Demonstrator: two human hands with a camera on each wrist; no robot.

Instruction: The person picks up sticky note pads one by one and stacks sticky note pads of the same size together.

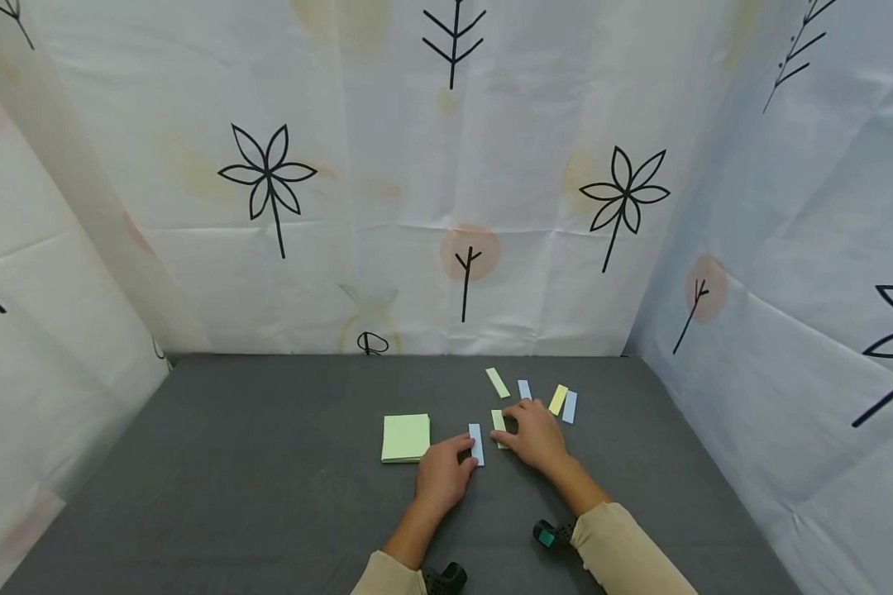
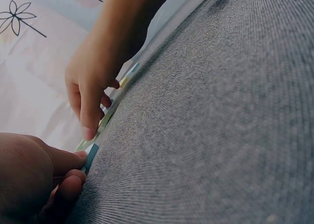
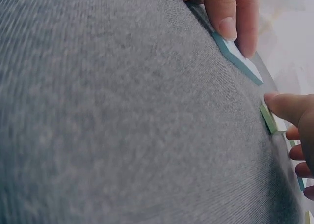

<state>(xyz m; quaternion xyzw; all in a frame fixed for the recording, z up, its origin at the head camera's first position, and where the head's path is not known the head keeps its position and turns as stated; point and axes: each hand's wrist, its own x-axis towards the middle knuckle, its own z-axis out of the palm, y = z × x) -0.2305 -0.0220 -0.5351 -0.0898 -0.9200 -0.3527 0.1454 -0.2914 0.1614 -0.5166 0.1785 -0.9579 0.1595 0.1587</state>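
Observation:
In the head view, my left hand (image 1: 442,475) is at a narrow light-blue sticky note pad (image 1: 477,446), index finger and thumb at its left side. The left wrist view shows thumb and fingertips pinching the end of this blue pad (image 2: 91,155). My right hand (image 1: 537,434) holds a narrow light-green sticky note pad (image 1: 498,421) between thumb and index finger, partly covering it. In the right wrist view, the right thumb is at the edge of the green pad (image 3: 269,120), next to the blue pad (image 3: 239,61). Both strips stand side by side with a small gap.
A square light-green sticky note pad (image 1: 406,438) lies left of my left hand. Beyond my right hand are another green strip (image 1: 498,383), a blue strip (image 1: 524,389), a yellow strip (image 1: 558,399) and a further blue strip (image 1: 569,407). Patterned white cloth (image 1: 387,165) walls the grey table (image 1: 268,471).

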